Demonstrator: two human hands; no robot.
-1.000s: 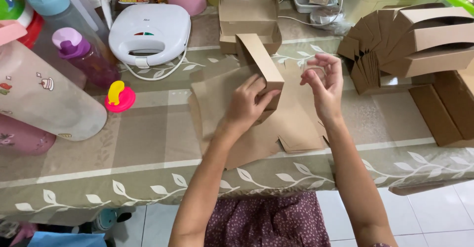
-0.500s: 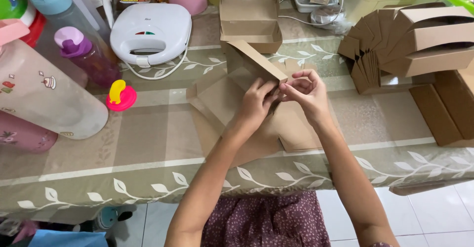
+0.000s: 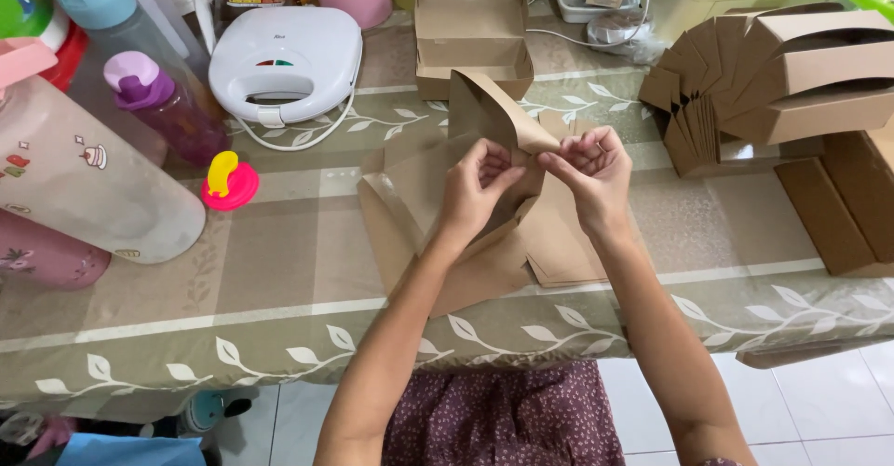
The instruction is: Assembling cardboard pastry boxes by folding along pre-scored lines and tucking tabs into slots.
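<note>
Now, from the head camera, we see both our hands raised over the middle of the table, working one brown cardboard blank (image 3: 484, 126). Our left hand (image 3: 475, 191) pinches a folded edge of it with curled fingers, and our right hand (image 3: 591, 177) pinches the neighbouring flap, fingertips nearly meeting. Under them lies a stack of flat brown sheets (image 3: 419, 224) on the leaf-patterned tablecloth (image 3: 279, 280). Farther off stands an open folded box (image 3: 470, 33). To the right sit more folded boxes (image 3: 792, 75), fanned together. To the left we see a white sandwich maker (image 3: 284, 61), a purple-capped bottle (image 3: 163, 108) and a small pink and yellow lid (image 3: 228, 182).
</note>
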